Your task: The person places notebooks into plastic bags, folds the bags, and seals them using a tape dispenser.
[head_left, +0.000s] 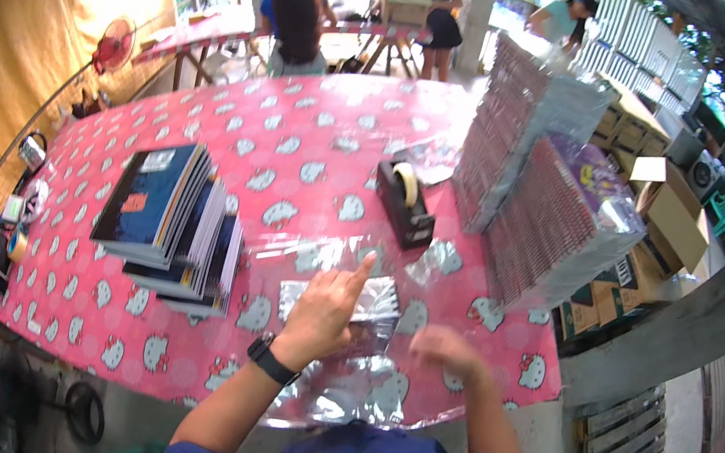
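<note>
My left hand (328,313), with a dark watch on its wrist, lies on a plastic-covered item (383,303) near the table's front edge. Its index finger stretches forward and the thumb side rests on the shiny film. What is inside shows only in part, whitish on top and dark below. Clear plastic film (353,390) spreads around it toward my body. To its right, my right hand (447,350) hovers apart from the film, smeared by motion. Beyond both hands stands a black tape dispenser (405,205) with a roll of pale tape.
Dark-blue books (149,199) are stacked at the left on the pink patterned tablecloth (77,302). Tall stacks of plastic-wrapped books (542,224) rise at the right. Cardboard boxes (674,218) stand beyond the right edge. Several people (297,21) work farther back, near a fan (115,44).
</note>
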Demonstrator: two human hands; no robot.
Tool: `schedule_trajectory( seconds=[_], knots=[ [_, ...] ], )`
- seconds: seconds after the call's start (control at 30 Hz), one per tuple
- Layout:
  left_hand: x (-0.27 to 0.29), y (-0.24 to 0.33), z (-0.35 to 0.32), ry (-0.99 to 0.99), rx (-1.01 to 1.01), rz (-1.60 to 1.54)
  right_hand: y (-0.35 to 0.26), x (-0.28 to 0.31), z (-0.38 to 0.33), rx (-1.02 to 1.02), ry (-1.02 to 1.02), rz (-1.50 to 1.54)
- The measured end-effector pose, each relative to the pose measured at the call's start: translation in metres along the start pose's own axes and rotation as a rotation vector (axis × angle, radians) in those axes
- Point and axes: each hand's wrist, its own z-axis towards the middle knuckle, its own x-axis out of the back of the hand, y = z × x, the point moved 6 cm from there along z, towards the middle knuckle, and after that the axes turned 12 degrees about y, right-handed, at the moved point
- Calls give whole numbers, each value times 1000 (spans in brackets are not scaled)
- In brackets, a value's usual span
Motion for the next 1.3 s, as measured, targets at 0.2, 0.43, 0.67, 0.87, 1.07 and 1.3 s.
schedule_trajectory(
  seconds=[0.2, 0.43, 0.67, 0.87, 1.07, 1.3],
  knots=[
    [44, -14, -21, 440, 498, -893, 77, -83, 0, -200, -142, 470],
    [15, -63, -79, 149, 555, -1128, -68, -39, 11, 448, 157, 741],
    [3, -52, -80, 294, 517, -1080, -86, -56, 22, 546, 283, -153],
    [34, -30, -42, 356, 441, -1175, -174, -26, 1, 670, 483, -42],
    [68, -53, -27, 356, 577, -954, -228, -60, -39, 1150, 473, -1017],
    [82, -51, 8, 105, 451, -606, -207, -46, -27, 920, 368, -1162]
  ],
)
